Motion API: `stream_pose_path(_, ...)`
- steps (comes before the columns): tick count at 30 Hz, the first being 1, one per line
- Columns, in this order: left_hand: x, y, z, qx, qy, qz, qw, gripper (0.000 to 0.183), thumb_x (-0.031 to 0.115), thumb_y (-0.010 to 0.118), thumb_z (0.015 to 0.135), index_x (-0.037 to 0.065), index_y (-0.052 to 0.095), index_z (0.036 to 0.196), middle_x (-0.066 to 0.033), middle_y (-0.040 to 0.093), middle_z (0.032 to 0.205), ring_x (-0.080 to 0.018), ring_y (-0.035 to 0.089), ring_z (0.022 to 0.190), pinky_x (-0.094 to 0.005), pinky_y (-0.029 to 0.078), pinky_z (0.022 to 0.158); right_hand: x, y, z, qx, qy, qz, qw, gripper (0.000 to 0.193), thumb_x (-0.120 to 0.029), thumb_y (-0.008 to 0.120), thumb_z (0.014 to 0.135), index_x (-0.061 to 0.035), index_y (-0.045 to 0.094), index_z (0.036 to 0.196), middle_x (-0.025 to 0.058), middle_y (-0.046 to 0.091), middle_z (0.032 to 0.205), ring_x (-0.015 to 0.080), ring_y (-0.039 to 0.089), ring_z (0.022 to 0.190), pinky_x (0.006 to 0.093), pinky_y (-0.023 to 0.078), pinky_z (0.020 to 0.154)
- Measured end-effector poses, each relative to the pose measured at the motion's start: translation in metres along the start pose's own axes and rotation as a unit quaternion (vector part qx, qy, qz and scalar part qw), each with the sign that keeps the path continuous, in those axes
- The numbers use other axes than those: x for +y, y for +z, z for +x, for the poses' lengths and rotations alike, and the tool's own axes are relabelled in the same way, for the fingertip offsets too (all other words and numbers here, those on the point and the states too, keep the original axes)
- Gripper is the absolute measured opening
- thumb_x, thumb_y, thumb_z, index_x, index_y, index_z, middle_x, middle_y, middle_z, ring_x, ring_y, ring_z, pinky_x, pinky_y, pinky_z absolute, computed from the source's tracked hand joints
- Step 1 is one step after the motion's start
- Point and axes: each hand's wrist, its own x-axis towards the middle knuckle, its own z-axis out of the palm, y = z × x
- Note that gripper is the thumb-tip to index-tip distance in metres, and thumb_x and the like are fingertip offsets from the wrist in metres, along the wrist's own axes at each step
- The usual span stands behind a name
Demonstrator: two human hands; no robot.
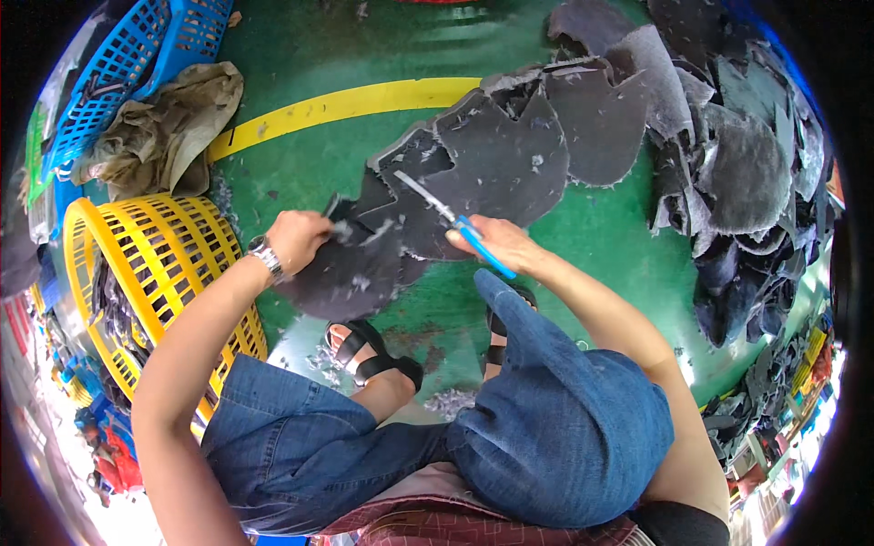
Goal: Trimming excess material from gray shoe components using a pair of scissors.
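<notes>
A long strip of dark grey fuzzy fabric (496, 155) with scalloped edges and cut-out gaps stretches across the green floor from upper right towards my feet. At its near left end, my left hand (299, 240), wearing a metal watch, is closed on the fabric's edge; loose fluff beside the fingers is blurred. My right hand (503, 244) holds blue-handled scissors (475, 238) over the strip's near part. Their slim silver blades point up and left, above the fabric, and look nearly edge-on, so I cannot tell how far apart they are.
A yellow basket (164, 264) with dark scraps leans at left. Behind it are a crumpled tan cloth (173, 123) and blue baskets (114, 77). Grey fabric pieces (742, 168) are heaped at right. A yellow line (355, 103) crosses the floor beyond my sandalled feet (373, 355).
</notes>
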Motion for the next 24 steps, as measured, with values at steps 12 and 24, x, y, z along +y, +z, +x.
stream_pose_path(12, 0.051, -0.02, 0.069, 0.055, 0.131, -0.043, 0.989, 0.019, 0.011, 0.063, 0.063, 0.003, 0.056, 0.078, -0.0122, 0.052, 0.08, -0.03, 0.05, 0.083, -0.0408, 0.043, 0.074, 0.012, -0.022, 0.023, 0.056, 0.116, 0.16, 0.979, 0.082, -0.074, 0.034, 0.07, 0.0046, 0.057, 0.077, 0.0168, 0.058, 0.071, 0.0278, 0.057, 0.077, 0.0375, 0.041, 0.068)
stream_pose_path(24, 0.036, 0.018, 0.122, 0.105, -0.009, -0.038, 0.994, 0.02, 0.018, 0.063, 0.068, 0.008, 0.063, 0.085, -0.0094, 0.058, 0.084, -0.0288, 0.052, 0.084, -0.0385, 0.042, 0.074, 0.006, -0.04, 0.008, 0.017, 0.092, 0.102, 0.99, 0.081, -0.076, 0.035, 0.068, 0.0016, 0.056, 0.074, 0.0109, 0.053, 0.062, 0.0202, 0.053, 0.058, 0.0311, 0.04, 0.05)
